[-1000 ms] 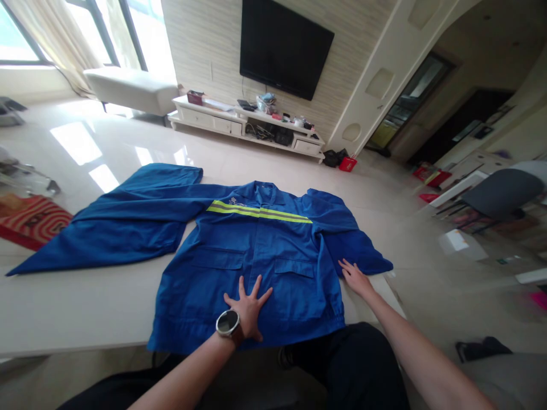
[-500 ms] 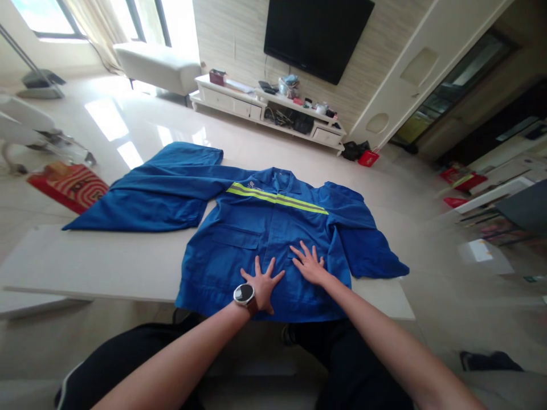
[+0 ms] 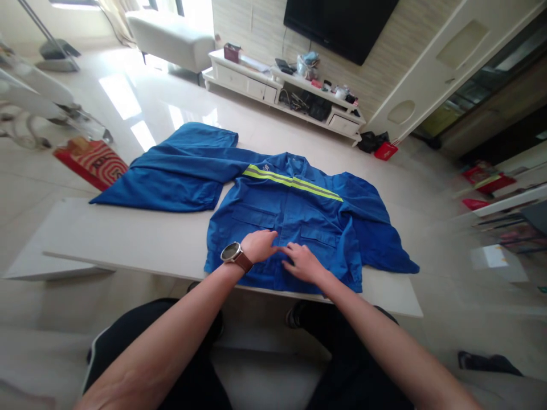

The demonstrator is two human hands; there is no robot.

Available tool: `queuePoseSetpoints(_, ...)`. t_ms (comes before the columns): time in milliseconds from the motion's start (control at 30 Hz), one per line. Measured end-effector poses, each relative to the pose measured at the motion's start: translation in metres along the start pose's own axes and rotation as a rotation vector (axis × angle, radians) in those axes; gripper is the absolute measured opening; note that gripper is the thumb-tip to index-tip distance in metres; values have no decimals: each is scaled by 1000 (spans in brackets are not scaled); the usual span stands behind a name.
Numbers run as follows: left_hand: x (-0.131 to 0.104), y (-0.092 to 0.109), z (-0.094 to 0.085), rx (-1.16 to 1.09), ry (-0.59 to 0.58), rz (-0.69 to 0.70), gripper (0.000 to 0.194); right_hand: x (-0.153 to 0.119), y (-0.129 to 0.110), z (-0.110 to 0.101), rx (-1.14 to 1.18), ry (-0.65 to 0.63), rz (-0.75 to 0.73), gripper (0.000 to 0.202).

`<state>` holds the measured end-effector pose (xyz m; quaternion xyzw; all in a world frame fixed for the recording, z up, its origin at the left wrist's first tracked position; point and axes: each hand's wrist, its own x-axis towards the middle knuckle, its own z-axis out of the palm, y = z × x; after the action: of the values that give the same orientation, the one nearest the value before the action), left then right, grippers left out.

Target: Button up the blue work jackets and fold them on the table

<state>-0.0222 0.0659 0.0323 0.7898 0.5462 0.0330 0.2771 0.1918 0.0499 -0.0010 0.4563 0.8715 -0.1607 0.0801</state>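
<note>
A blue work jacket (image 3: 256, 196) with a yellow-and-grey reflective stripe (image 3: 294, 182) lies front up, collar away from me, its sleeves spread to both sides. My left hand (image 3: 258, 246), with a round watch (image 3: 231, 251) on its wrist, is over the lower front near the centre placket; its fingers are mostly hidden. Just right of it, my right hand (image 3: 303, 263) is over the same lower front, thumb apart from the fingers. The fingertips of both hands almost meet. Whether either one pinches the cloth is unclear.
The jacket lies on a low white bench (image 3: 128, 236). Beyond its left end stands a red patterned bag (image 3: 96, 162). A white TV cabinet (image 3: 239, 80) with clutter is at the back, near a pale upholstered seat (image 3: 171, 40). My legs are under the bench's near edge.
Both hands were spread flat on the lower jacket; they have moved together toward the placket, and the fingers are less spread. The jacket appears higher in view and the front looks smoother.
</note>
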Motion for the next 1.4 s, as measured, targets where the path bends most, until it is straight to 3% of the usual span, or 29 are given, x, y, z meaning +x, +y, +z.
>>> queuePoseSetpoints(67,-1,-5,-4,-30,21,-25,42,-7,-25,6,42,-74,-113,43)
queuePoseSetpoints(167,-2,-7,-5,-81,28,-46,41,-10,-41,11,67,-98,-77,41)
queuePoseSetpoints(300,-4,-2,-13,-200,89,-118,16,-3,-30,-3,250,-68,-4,16)
queuePoseSetpoints(333,-5,0,-17,-266,76,-138,20,-1,-24,-10,344,-55,3,12)
queuePoseSetpoints(400,-9,6,-23,-460,-72,-153,42,4,-11,-25,552,-12,24,11)
queuePoseSetpoints(533,-17,23,-16,-883,-635,-123,72,12,13,-47,936,90,119,15)
queuePoseSetpoints(600,-15,33,-3,-1037,-706,-166,79,14,20,-51,1101,93,128,18)
queuePoseSetpoints(733,2,48,23,-1288,-376,-249,71,12,29,-53,1256,152,157,24)
queuePoseSetpoints(833,15,55,28,-1452,-124,-315,51,8,32,-56,1256,277,184,30)
queuePoseSetpoints(933,20,60,29,-1606,47,-368,30,3,33,-56,1160,340,160,36)
queuePoseSetpoints(1100,22,65,36,-1606,155,-379,29,-1,40,-51,1043,327,126,32)
queuePoseSetpoints(1233,24,61,42,-1414,184,-263,41,0,42,-48,932,328,142,34)
queuePoseSetpoints(1400,23,58,46,-1270,243,-150,45,10,33,-44,751,433,243,23)
